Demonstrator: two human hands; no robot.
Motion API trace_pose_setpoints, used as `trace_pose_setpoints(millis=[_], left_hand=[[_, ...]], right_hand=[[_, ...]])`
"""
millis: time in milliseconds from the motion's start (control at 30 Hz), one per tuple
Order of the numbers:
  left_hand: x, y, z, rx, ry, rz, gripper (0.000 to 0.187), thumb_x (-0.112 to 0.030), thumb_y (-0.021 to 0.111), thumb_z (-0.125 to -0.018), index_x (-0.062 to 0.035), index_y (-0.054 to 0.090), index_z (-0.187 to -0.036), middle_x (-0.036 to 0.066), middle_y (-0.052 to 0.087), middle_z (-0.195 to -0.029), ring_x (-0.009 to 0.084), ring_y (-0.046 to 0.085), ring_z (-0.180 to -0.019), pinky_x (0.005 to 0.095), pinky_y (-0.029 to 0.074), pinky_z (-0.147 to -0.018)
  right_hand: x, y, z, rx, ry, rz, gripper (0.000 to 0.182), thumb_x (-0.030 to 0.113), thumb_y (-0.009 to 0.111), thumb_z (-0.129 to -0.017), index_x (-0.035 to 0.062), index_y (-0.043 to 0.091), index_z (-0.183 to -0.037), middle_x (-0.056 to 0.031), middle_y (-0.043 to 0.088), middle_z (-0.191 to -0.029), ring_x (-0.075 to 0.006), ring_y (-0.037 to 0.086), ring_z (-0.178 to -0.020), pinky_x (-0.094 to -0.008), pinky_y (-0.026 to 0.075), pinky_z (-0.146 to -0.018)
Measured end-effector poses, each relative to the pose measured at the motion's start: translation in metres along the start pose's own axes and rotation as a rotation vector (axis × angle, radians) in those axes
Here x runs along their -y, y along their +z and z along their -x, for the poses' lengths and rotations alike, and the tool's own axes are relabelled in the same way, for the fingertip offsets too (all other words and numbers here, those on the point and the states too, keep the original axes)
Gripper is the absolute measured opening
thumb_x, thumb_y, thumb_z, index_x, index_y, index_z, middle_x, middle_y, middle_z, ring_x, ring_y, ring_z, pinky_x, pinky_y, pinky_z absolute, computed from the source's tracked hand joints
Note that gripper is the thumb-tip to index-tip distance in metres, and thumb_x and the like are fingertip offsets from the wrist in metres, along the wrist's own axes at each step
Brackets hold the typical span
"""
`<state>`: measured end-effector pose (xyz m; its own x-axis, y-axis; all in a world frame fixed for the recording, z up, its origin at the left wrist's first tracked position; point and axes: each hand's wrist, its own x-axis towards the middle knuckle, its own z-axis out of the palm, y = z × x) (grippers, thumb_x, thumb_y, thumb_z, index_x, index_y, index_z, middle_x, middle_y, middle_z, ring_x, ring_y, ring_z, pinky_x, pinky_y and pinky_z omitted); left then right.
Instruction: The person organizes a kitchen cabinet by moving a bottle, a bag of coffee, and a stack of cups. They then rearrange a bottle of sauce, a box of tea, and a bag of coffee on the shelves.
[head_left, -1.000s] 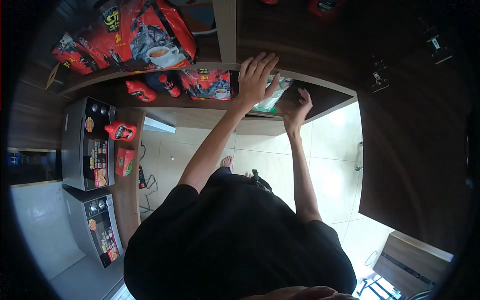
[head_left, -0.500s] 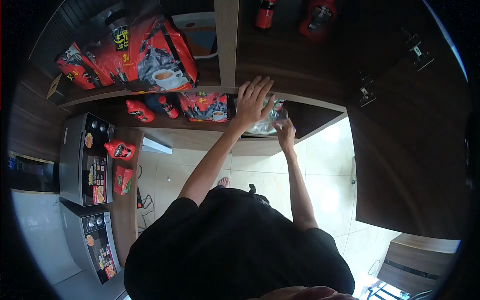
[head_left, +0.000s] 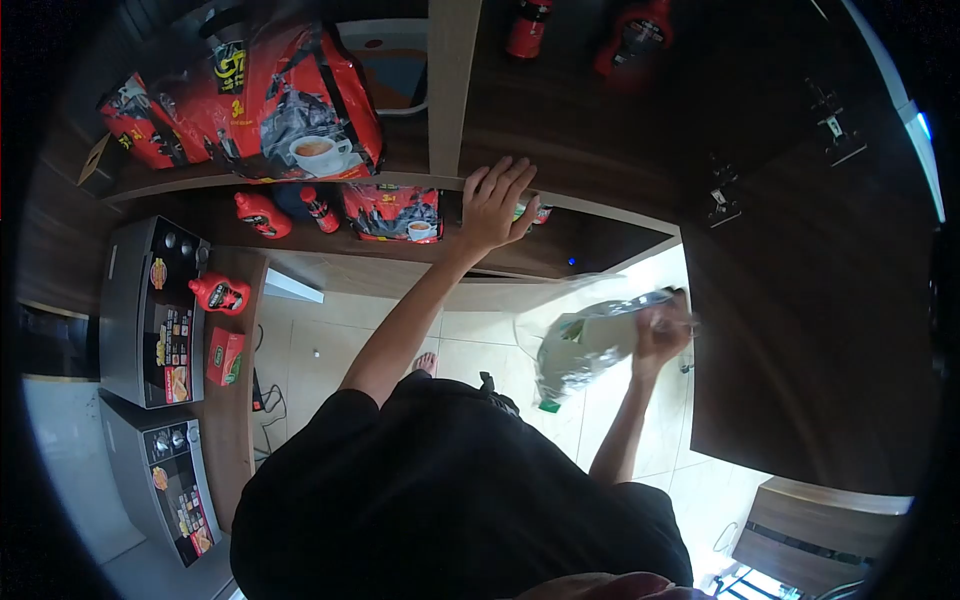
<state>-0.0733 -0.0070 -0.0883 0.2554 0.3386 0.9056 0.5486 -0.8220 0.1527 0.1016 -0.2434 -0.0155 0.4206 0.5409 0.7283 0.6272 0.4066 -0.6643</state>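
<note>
My left hand [head_left: 497, 205] rests on the front edge of the upper shelf [head_left: 590, 205], fingers stretched out and holding nothing. Out in front of the cabinet, my right hand [head_left: 663, 332] is closed on the top of a clear plastic bag [head_left: 580, 350], which has green marks and pale contents I cannot make out. The bag hangs over the floor, slightly blurred. Behind my left hand, a small item on the lower shelf is partly hidden. Left of that hand stands a red coffee pack [head_left: 395, 213].
Red bottles [head_left: 262, 215] stand on the lower shelf, and a large red coffee bag [head_left: 290, 110] lies above. At right hangs an open cabinet door [head_left: 800, 330]. Two toaster ovens [head_left: 160, 310] and a red-green box [head_left: 226, 357] are at left. A cable [head_left: 270, 405] lies on the floor.
My right hand has pulled the plastic bag off the lower shelf, moving it right and toward me. My left hand has stayed on the shelf edge.
</note>
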Motion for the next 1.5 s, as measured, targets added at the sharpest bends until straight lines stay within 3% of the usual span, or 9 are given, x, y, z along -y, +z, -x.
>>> trace_pose_setpoints(millis=[200,333,567,767,967,1167,1367,1400,1500], left_hand=[[0.0,-0.004,-0.003,0.029,0.004,-0.013,0.044,-0.032,0.064,-0.089,-0.0091,0.061,-0.127,0.005,0.061,-0.13,0.0228,0.052,-0.125,0.0432,0.032,-0.105],[0.0,-0.007,-0.001,0.045,0.004,0.029,0.043,-0.031,0.062,-0.09,-0.0095,0.059,-0.128,0.005,0.059,-0.133,0.023,0.049,-0.127,0.0439,0.029,-0.107],[0.004,0.003,0.002,0.021,0.029,-0.028,0.045,-0.034,0.06,-0.092,-0.0103,0.059,-0.13,0.005,0.059,-0.134,0.0208,0.049,-0.128,0.0426,0.027,-0.108],[0.008,0.013,0.007,-0.025,0.057,-0.063,0.045,-0.035,0.062,-0.09,-0.0106,0.061,-0.128,0.004,0.061,-0.132,0.0192,0.049,-0.128,0.0417,0.025,-0.109],[0.008,0.014,0.006,-0.061,0.064,-0.07,0.045,-0.035,0.063,-0.089,-0.0109,0.063,-0.126,0.003,0.062,-0.13,0.018,0.05,-0.127,0.0412,0.024,-0.109],[0.006,0.012,0.004,-0.06,0.048,-0.055,0.043,-0.035,0.062,-0.089,-0.0112,0.064,-0.125,0.003,0.062,-0.13,0.0184,0.052,-0.126,0.0408,0.026,-0.109],[0.002,0.003,0.007,0.005,0.004,-0.048,0.044,-0.036,0.061,-0.09,-0.0119,0.064,-0.127,0.003,0.061,-0.132,0.0193,0.053,-0.125,0.0402,0.03,-0.109],[0.002,0.002,0.007,0.019,0.011,-0.04,0.044,-0.035,0.062,-0.09,-0.0114,0.063,-0.127,0.003,0.061,-0.132,0.0197,0.052,-0.126,0.0409,0.029,-0.109],[0.004,0.007,0.006,-0.017,0.02,-0.038,0.044,-0.035,0.063,-0.089,-0.0115,0.063,-0.126,0.003,0.06,-0.133,0.02,0.05,-0.126,0.0423,0.027,-0.109]], right_hand=[[0.063,0.018,-0.106,-0.252,-0.043,-0.16,0.003,-0.003,0.068,-0.084,-0.0003,0.067,-0.085,-0.0046,0.063,-0.084,-0.0143,0.059,-0.084,-0.0309,0.047,-0.085],[0.081,0.056,-0.184,-0.411,-0.044,-0.235,0.006,0.004,0.066,-0.094,-0.0014,0.069,-0.096,-0.0075,0.07,-0.097,-0.0129,0.064,-0.091,-0.0278,0.051,-0.087],[-0.043,0.1,-0.296,-0.448,-0.202,-0.055,0.02,0.016,0.074,-0.091,0.0001,0.071,-0.102,-0.0071,0.073,-0.099,-0.0139,0.066,-0.091,-0.0299,0.052,-0.082],[-0.085,0.1,-0.321,-0.569,0.087,0.265,0.029,0.016,0.066,-0.09,-0.003,0.067,-0.113,-0.0175,0.062,-0.107,-0.0343,0.06,-0.103,-0.0437,0.047,-0.09],[-0.062,0.111,-0.298,-0.555,-0.265,0.382,0.056,0.001,0.06,-0.086,-0.0077,0.036,-0.136,-0.026,0.041,-0.13,-0.0415,0.044,-0.124,-0.0473,0.034,-0.108],[-0.045,0.104,-0.277,-0.508,-0.472,0.521,0.059,-0.002,0.063,-0.085,-0.0075,0.035,-0.136,-0.0255,0.04,-0.132,-0.039,0.045,-0.122,-0.0462,0.033,-0.108],[-0.018,0.113,-0.115,-0.284,-0.171,-0.07,0.026,-0.006,0.056,-0.089,-0.0007,0.049,-0.114,-0.0131,0.054,-0.104,-0.0238,0.054,-0.096,-0.0362,0.042,-0.094],[-0.034,0.105,-0.07,-0.22,-0.276,0.263,0.021,-0.008,0.055,-0.088,0.0007,0.052,-0.107,-0.0125,0.055,-0.1,-0.0222,0.054,-0.092,-0.0332,0.044,-0.084],[-0.075,0.111,0.073,0.116,0.098,0.288,0.031,-0.007,0.06,-0.086,0.0009,0.049,-0.114,-0.0141,0.058,-0.105,-0.0261,0.056,-0.092,-0.0357,0.046,-0.083]])
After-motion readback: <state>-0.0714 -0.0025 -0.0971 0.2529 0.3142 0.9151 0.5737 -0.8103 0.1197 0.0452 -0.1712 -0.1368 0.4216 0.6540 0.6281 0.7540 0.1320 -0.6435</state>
